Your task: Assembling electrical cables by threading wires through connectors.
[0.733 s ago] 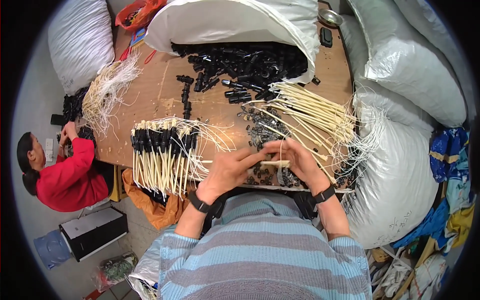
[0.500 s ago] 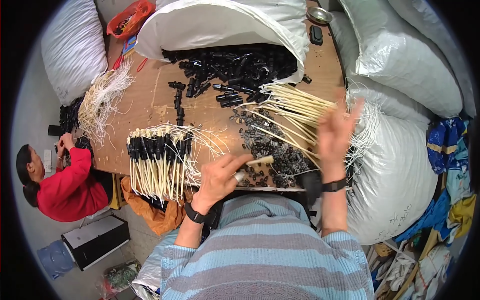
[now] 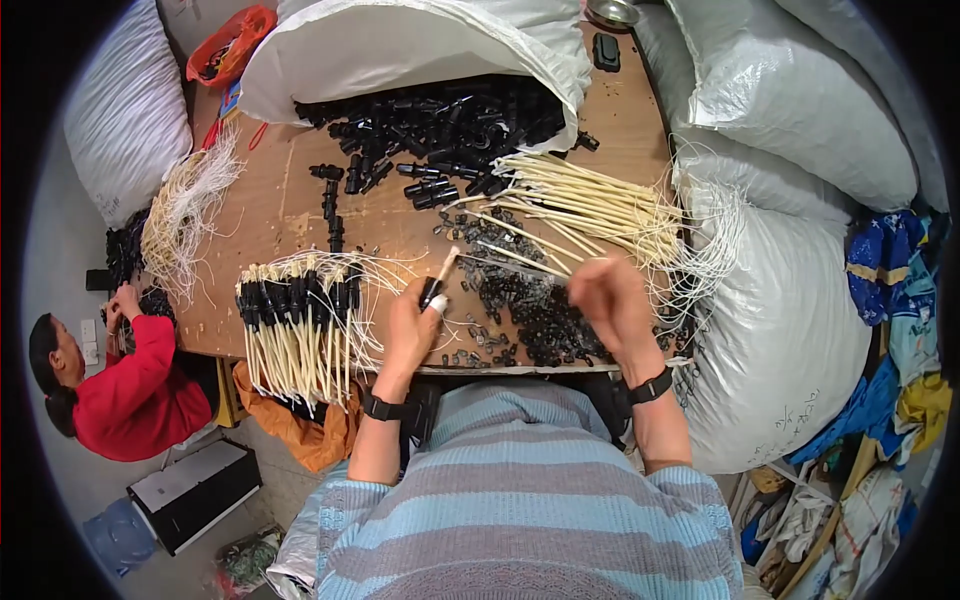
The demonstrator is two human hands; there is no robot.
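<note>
My left hand (image 3: 408,330) is closed around a cream tube with a black plastic fitting (image 3: 432,291), its pale end pointing up and away. Over the small parts, my right hand (image 3: 615,308) is slightly blurred, with its fingers curled together. A faint pale streak runs between the tube's end and these fingers; what they hold cannot be made out. Small black and clear pieces (image 3: 540,320) lie heaped between the hands. Beyond my right hand rests a bundle of cream tubes with white wires (image 3: 600,205). Left of my left hand stands a row of tubes with black fittings (image 3: 300,320).
A white woven sack (image 3: 400,50) spills black plastic fittings (image 3: 450,125) at the table's back. Full white sacks (image 3: 790,350) crowd the right side. Loose white wires (image 3: 190,210) lie at the left, near a person in a red top (image 3: 135,390).
My left hand has turned upward, and the tube in it now shows a black fitting. My right hand has come from the wired bundle toward the middle and its fingers have curled.
</note>
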